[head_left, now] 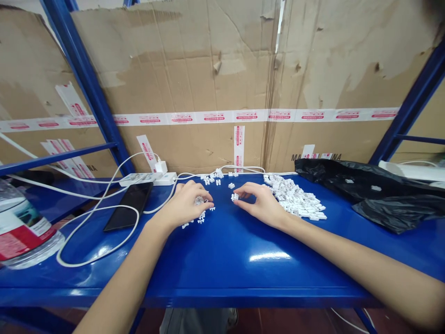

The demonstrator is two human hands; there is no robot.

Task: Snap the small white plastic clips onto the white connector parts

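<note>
Between the thumb and fingers of my right hand (pixel 259 200) is pinched a small white plastic piece (pixel 235 197). Facing it, my left hand (pixel 187 200) is curled, with small white plastic pieces (pixel 199 201) showing inside its bent fingers. More of these loose pieces (pixel 201 217) lie on the blue tabletop just below my left fingertips. A further scatter of white pieces (pixel 217 174) sits behind the two hands. Just right of my right hand spreads a large heap of similar white pieces (pixel 295 199), partly hidden by the wrist.
A black phone (pixel 128 206), a white power strip (pixel 148 179) and looping white cables stand at left, beside a large clear bottle (pixel 26 227) with a red label. Black plastic bags (pixel 389 208) lie at right. Cardboard (pixel 194 69) and blue posts rise behind the tabletop (pixel 222 260).
</note>
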